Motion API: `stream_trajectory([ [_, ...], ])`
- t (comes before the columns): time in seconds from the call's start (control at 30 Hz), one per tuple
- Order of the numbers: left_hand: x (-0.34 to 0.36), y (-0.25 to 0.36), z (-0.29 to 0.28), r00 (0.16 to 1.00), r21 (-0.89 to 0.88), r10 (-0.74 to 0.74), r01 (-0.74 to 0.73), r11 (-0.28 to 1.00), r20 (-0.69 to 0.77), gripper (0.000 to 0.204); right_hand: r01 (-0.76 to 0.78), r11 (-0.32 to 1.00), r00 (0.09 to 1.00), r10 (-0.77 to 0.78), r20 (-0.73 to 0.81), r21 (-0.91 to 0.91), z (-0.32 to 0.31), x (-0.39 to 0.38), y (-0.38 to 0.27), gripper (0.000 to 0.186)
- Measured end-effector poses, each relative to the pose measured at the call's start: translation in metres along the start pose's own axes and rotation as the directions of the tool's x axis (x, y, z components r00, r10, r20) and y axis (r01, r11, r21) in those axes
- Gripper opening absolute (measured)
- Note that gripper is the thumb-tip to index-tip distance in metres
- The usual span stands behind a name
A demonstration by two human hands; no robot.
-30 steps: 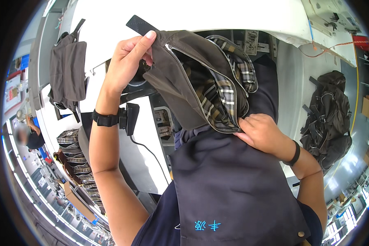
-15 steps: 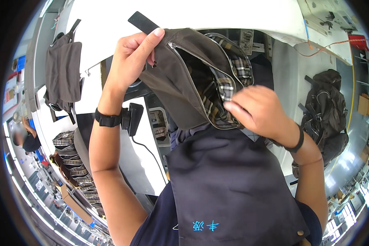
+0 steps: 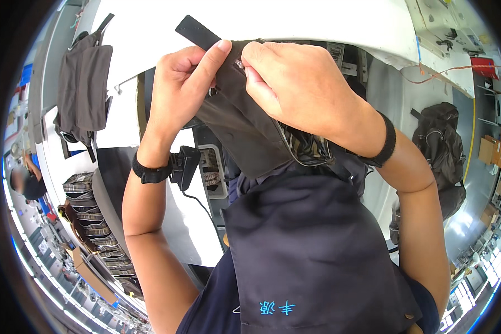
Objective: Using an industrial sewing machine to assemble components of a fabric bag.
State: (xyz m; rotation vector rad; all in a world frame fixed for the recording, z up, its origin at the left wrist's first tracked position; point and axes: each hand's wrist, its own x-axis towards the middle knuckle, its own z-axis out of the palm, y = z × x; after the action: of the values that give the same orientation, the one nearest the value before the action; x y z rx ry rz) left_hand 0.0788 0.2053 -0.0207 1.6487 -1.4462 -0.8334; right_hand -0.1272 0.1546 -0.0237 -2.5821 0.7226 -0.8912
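Observation:
A dark brown fabric bag [image 3: 245, 136] with a metal zipper [image 3: 286, 142] hangs between my hands over the table's near edge. Plaid lining [image 3: 312, 147] shows in its opening, partly covered by my right forearm. My left hand [image 3: 186, 83] pinches the bag's upper left edge, thumb on top, beside a black strap [image 3: 196, 32] that sticks out past it. Close by, my right hand [image 3: 300, 83] is closed at the zipper's upper end, where a bit of metal shows at the fingertips. The small part inside that grip is mostly hidden.
A white table [image 3: 300, 19] spans the far side. One brown bag [image 3: 86, 89] lies at left, above stacked plaid pieces [image 3: 94, 222]. More brown bags [image 3: 437, 139] are heaped at right. A cable [image 3: 203, 203] trails from the black device [image 3: 186, 167] at my left wrist.
My right hand has moved up and left, from the lower right of the bag's opening to the zipper's upper end, and closed there. The left hand keeps its pinch.

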Motion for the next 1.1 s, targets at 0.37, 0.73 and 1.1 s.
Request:
stream_trajectory([
  [0.37,-0.004,-0.001,0.004,0.991,0.055,0.109,-0.104,0.993,-0.081,0.041,0.015,0.968,0.998,0.001,0.063,-0.251,0.004,0.012,-0.010,0.015],
  [0.73,-0.007,-0.012,0.008,0.986,0.059,0.059,-0.050,0.997,-0.157,0.044,-0.024,0.949,0.991,0.063,0.115,-0.315,0.013,0.007,-0.013,0.020],
  [1.1,0.009,-0.079,-0.042,0.973,-0.258,-0.179,0.137,0.956,-0.147,0.046,-0.131,0.938,0.894,0.252,0.371,-0.322,-0.039,-0.110,-0.036,0.021],
])
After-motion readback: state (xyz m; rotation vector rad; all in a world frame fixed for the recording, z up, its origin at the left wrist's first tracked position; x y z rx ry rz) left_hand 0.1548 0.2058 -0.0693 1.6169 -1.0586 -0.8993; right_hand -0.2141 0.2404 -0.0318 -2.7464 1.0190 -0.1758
